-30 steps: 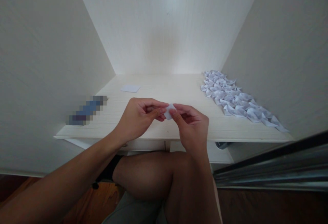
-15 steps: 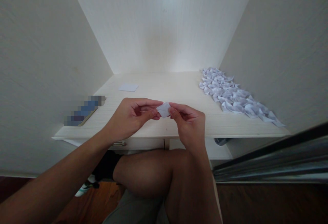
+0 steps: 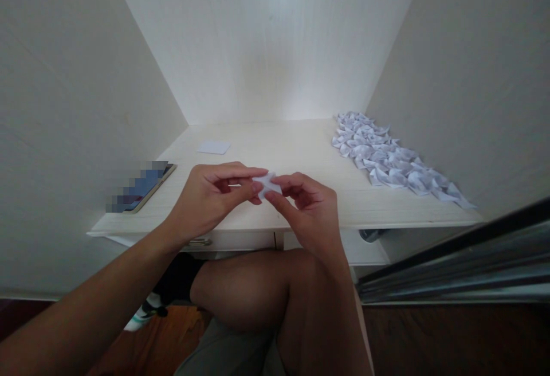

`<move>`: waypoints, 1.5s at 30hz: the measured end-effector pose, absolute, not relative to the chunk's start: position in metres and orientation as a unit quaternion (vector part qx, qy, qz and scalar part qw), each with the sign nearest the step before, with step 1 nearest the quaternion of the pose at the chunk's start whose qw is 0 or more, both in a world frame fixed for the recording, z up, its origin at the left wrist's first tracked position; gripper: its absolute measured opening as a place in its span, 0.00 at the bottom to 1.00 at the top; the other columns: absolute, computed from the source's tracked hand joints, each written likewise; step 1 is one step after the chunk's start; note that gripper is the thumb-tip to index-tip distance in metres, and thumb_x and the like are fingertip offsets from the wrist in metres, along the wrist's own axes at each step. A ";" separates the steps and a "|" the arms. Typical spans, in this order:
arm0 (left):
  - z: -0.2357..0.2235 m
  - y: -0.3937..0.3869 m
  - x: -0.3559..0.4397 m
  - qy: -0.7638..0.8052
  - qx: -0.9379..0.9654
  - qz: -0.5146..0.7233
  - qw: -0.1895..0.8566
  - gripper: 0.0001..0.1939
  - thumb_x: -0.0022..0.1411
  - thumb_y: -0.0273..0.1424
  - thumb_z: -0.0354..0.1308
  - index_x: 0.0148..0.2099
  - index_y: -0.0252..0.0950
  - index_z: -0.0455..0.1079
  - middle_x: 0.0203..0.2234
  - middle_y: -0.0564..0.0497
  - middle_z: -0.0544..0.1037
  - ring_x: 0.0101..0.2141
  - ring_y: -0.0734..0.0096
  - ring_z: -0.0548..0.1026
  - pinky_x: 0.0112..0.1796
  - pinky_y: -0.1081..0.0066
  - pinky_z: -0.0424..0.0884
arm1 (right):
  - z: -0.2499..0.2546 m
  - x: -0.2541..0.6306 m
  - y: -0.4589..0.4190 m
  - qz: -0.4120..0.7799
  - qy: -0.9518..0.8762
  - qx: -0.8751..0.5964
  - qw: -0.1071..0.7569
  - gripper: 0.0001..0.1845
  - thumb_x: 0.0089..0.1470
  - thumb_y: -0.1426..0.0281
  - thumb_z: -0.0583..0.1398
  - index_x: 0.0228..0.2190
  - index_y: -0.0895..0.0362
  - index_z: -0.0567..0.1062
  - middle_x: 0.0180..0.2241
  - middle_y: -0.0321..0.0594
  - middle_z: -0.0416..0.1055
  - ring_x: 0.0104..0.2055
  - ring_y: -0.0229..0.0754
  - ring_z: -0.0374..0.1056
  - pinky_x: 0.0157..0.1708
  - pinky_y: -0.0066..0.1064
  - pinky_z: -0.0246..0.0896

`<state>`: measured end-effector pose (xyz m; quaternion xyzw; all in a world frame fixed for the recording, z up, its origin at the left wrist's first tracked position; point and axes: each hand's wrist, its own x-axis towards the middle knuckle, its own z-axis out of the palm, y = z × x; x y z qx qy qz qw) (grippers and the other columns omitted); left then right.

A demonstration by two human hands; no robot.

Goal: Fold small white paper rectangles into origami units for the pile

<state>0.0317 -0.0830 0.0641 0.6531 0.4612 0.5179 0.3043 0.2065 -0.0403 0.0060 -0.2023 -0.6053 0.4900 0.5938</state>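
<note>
Small folded white paper (image 3: pixel 268 185) near frame centre, held above desk (image 3: pixel 266 138). Left hand (image 3: pixel 212 195) pinches paper's left side, thumb against fingers; right hand (image 3: pixel 313 204) pinches right side likewise. Flat white paper piece (image 3: pixel 213 147) left of centre. Folded paper pieces (image 3: pixel 389 161) clustered at right. Partly pixelated flat device (image 3: pixel 148 187) at left.
</note>
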 end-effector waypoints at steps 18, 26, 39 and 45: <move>0.066 -0.090 0.024 0.398 0.819 0.413 0.004 0.09 0.63 0.29 0.70 0.47 0.40 0.83 0.37 0.49 0.84 0.35 0.71 0.81 0.36 0.74 0.76 | 0.014 0.215 -0.043 0.608 -0.567 -0.168 0.529 0.09 0.51 0.72 0.73 0.36 0.50 0.85 0.35 0.33 0.82 0.38 0.39 0.75 0.43 0.33 0.72; 0.063 -0.086 0.028 0.402 0.795 0.451 0.053 0.08 0.66 0.27 0.67 0.47 0.42 0.81 0.42 0.49 0.85 0.43 0.67 0.82 0.45 0.69 0.77 | 0.013 0.208 -0.043 0.556 -0.576 -0.153 0.579 0.07 0.55 0.71 0.70 0.37 0.47 0.85 0.36 0.33 0.80 0.39 0.39 0.75 0.43 0.33 0.72; 0.061 -0.088 0.043 0.466 0.619 0.557 0.298 0.07 0.63 0.29 0.70 0.44 0.40 0.85 0.31 0.53 0.86 0.28 0.71 0.84 0.34 0.72 0.83 | 0.017 0.205 -0.042 0.549 -0.551 -0.177 0.603 0.02 0.56 0.70 0.68 0.31 0.51 0.82 0.27 0.31 0.76 0.28 0.35 0.70 0.32 0.30 0.67; 0.061 -0.088 0.048 0.490 0.584 0.571 0.305 0.08 0.61 0.33 0.72 0.44 0.41 0.85 0.33 0.51 0.87 0.32 0.67 0.86 0.38 0.70 0.84 | 0.016 0.202 -0.042 0.543 -0.533 -0.186 0.621 0.01 0.55 0.70 0.68 0.33 0.51 0.83 0.26 0.31 0.75 0.28 0.35 0.69 0.30 0.30 0.67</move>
